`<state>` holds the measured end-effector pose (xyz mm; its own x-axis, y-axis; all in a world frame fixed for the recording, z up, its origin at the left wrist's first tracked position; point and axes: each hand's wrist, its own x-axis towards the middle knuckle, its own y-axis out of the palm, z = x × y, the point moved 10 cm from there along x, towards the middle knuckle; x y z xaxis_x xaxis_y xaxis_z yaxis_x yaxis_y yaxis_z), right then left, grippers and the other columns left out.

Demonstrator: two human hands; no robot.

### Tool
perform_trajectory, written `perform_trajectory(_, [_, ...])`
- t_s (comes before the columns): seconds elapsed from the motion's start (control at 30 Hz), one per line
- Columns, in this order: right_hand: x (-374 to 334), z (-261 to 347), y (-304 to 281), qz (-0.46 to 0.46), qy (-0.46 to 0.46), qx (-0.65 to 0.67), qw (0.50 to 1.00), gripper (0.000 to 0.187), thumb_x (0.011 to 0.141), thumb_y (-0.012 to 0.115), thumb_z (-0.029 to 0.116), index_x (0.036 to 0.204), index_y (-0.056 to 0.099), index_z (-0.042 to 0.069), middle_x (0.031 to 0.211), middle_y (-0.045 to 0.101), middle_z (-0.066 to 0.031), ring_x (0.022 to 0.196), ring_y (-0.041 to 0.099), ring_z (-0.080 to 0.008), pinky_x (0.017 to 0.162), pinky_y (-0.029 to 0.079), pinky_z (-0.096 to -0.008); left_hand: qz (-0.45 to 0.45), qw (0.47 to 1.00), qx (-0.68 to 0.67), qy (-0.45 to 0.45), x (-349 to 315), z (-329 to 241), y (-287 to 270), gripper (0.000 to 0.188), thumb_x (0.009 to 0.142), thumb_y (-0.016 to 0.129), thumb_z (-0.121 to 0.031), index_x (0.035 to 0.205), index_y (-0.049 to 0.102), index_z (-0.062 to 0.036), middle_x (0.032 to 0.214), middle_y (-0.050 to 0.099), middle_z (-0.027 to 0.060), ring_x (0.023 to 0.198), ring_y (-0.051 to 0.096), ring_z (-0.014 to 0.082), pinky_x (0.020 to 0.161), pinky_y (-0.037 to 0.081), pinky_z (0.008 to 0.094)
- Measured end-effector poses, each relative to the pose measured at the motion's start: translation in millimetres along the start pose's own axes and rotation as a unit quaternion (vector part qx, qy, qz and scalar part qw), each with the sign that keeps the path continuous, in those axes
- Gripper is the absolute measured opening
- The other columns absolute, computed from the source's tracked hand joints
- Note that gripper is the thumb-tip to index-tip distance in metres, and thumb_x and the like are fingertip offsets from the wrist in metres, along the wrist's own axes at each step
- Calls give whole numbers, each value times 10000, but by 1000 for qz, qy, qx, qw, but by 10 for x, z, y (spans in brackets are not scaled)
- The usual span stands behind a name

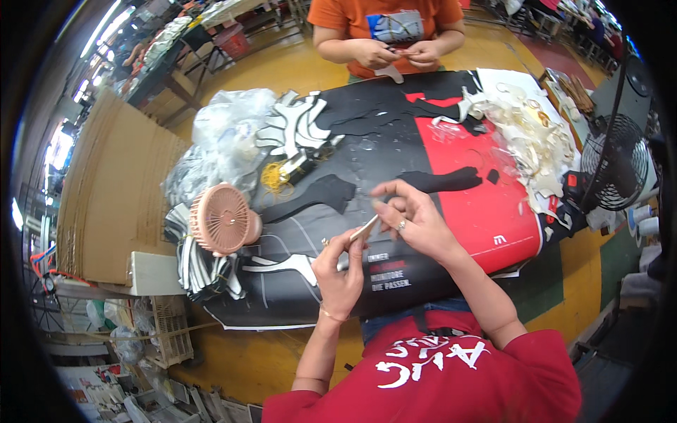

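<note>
My left hand [340,273] pinches a narrow, pale, flat strip [364,230] between thumb and fingers, its tip pointing up and right. My right hand [417,220], wearing a ring, is at that tip with fingers bent and thumb pressed in. Whatever lies between its fingers is too small to make out. Left of my left hand, a white, curved, branching cut piece [289,266] lies on the black and red table cover [465,243]. Beyond my hands are a black shaped piece [310,196] and another black piece [444,180].
A pink fan [220,218] stands at left, beside stacked white-and-black pieces [197,266] and clear plastic bags [229,130]. White cut pieces [295,123] and yellow thread [276,179] lie farther back. Pale scraps [539,141] pile up near a black fan [612,162]. Opposite, a person in orange [388,32] handles a piece.
</note>
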<state>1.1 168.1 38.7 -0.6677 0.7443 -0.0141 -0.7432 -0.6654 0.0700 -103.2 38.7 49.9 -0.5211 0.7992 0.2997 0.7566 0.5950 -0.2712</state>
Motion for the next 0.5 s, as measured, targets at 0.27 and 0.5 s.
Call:
perform_trajectory(0.27, [-715, -73, -675, 30, 37, 57, 997, 183, 978, 659, 112, 1108, 685, -14, 911, 672, -24, 814, 630, -79, 705, 507, -225, 220, 898, -265, -274, -170, 33, 851, 258, 1024, 594, -160, 1185, 622, 40, 930, 704, 74, 735, 616, 60, 577, 454, 183])
perform_trajectory(0.5, [-862, -260, -954, -82, 20, 105, 991, 204, 983, 660, 122, 1104, 663, -42, 911, 671, -51, 788, 630, -84, 716, 519, -229, 188, 920, -260, -225, -299, -80, 963, 289, 1003, 622, -128, 1211, 636, 73, 1061, 713, 129, 854, 685, 123, 711, 530, 241])
